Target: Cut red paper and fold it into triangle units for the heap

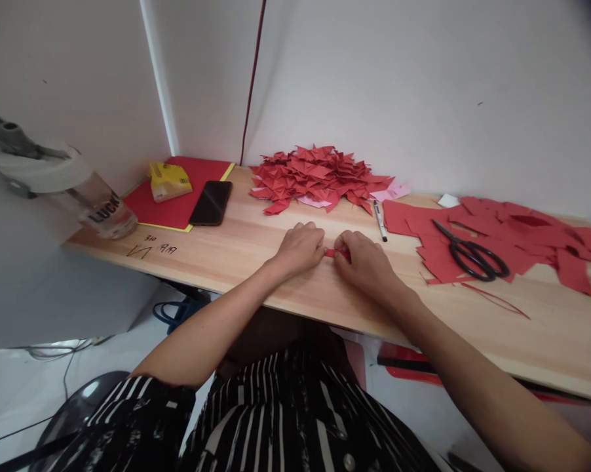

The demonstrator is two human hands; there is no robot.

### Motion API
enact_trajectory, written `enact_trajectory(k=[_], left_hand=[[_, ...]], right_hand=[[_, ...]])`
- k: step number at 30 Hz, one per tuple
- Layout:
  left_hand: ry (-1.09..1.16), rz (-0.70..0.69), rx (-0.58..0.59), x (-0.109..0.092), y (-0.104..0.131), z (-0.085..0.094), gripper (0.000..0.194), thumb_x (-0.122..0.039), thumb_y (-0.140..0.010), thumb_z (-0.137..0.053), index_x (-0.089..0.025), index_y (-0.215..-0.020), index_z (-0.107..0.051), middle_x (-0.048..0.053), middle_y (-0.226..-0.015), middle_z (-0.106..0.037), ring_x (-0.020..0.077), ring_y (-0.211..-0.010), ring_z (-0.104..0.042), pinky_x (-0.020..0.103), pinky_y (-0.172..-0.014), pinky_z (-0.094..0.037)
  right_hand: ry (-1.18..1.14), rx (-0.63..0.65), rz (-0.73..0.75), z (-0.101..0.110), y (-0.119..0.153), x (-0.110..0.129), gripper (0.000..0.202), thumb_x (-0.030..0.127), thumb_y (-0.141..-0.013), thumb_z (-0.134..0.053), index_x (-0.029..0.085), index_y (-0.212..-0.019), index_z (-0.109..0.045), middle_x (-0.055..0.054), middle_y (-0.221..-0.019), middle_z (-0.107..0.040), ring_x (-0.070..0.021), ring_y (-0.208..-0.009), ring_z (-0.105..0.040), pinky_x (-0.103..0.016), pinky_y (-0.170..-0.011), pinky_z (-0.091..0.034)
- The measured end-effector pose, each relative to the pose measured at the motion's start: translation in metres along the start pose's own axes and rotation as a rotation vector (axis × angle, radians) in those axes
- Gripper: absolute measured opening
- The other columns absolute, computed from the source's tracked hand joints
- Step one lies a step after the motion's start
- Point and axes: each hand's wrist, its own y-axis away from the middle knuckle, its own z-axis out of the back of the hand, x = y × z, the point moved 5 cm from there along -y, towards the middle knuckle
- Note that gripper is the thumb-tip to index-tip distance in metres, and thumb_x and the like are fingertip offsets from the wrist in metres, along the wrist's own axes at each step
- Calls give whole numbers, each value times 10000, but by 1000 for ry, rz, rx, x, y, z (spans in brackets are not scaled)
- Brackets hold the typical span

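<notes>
Between my two hands, just above or on the wooden table [236, 259], is a small folded piece of red paper [330, 253]. My left hand [301, 248] pinches its left end with the fingers curled in. On the other side, my right hand [362, 257] closes round the right end, and its fingers hide much of the paper. Behind the hands lies a heap of folded red paper pieces [315, 174], with a few pink ones among them. A pen [380, 221] rests behind my right hand.
Scissors [472, 252] lie on loose red paper sheets [536, 236] at the right, near thin red strips [496, 301]. To the left are a phone [211, 203], a yellow packet [170, 181] on a red sheet [151, 213], and a clear bottle [94, 203]. A wall stands behind.
</notes>
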Motion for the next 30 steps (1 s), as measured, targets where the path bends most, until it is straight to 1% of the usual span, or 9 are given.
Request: enact_trajectory(k=[3,6,9,12,20,22,25,27,30], left_hand=[[-12,14,-4,-1,0,0,127,-220,-849,-512,-179,-738,-557,68,-864,-583,221,-857,-526,370,-856,-433],[-30,25,-17,-4,1,0,159,-276,-865,-537,-178,-745,-575,79,-886,-586,234,-880,-529,375,-838,-435],[-50,29,-24,-7,3,1,176,-323,-880,-552,-179,-788,-592,92,-931,-587,251,-917,-526,378,-822,-434],[-58,27,-13,-8,4,1,177,-325,-892,-549,-179,-804,-596,96,-944,-584,254,-930,-523,379,-826,-428],[-63,18,6,-8,7,4,127,-274,-904,-522,-177,-846,-579,97,-965,-583,253,-932,-520,384,-841,-418],[-55,20,11,-7,8,3,121,-268,-904,-519,-178,-845,-573,95,-964,-582,249,-928,-518,384,-845,-416],[-49,23,2,-6,8,2,123,-272,-909,-514,-180,-845,-565,94,-976,-580,247,-928,-512,383,-845,-412],[-50,20,-13,-5,8,0,122,-277,-910,-512,-182,-850,-560,93,-986,-580,249,-929,-509,383,-838,-410],[-43,15,-32,-5,10,-2,112,-277,-907,-518,-187,-850,-552,90,-994,-578,250,-935,-504,378,-824,-407]], right_hand=[[-17,-2,24,-1,0,-2,125,156,-794,-468,203,-895,-523,-78,-874,-615,-242,-824,-555,-340,-701,-343],[-20,-12,48,0,1,-2,156,128,-790,-453,198,-902,-535,-88,-880,-622,-245,-830,-554,-345,-711,-343],[-20,-15,38,0,2,-2,110,164,-830,-451,198,-887,-538,-86,-876,-624,-243,-819,-554,-347,-713,-342],[-11,-10,24,0,2,-1,84,213,-858,-457,198,-888,-533,-86,-887,-625,-247,-826,-558,-350,-712,-342],[-38,-21,66,0,1,-3,196,88,-781,-421,197,-900,-533,-96,-913,-638,-255,-880,-561,-356,-757,-366],[-49,-18,66,1,2,-2,179,98,-802,-413,202,-891,-528,-92,-905,-639,-253,-876,-562,-357,-750,-364],[-65,-14,35,2,3,-1,90,184,-850,-434,208,-871,-518,-80,-879,-630,-248,-843,-560,-353,-727,-362],[-65,-16,18,2,2,-2,76,191,-828,-462,208,-881,-515,-77,-884,-626,-246,-836,-560,-354,-727,-368],[-89,-16,29,1,2,-4,181,116,-757,-464,200,-907,-517,-84,-907,-629,-244,-851,-565,-359,-752,-389]])
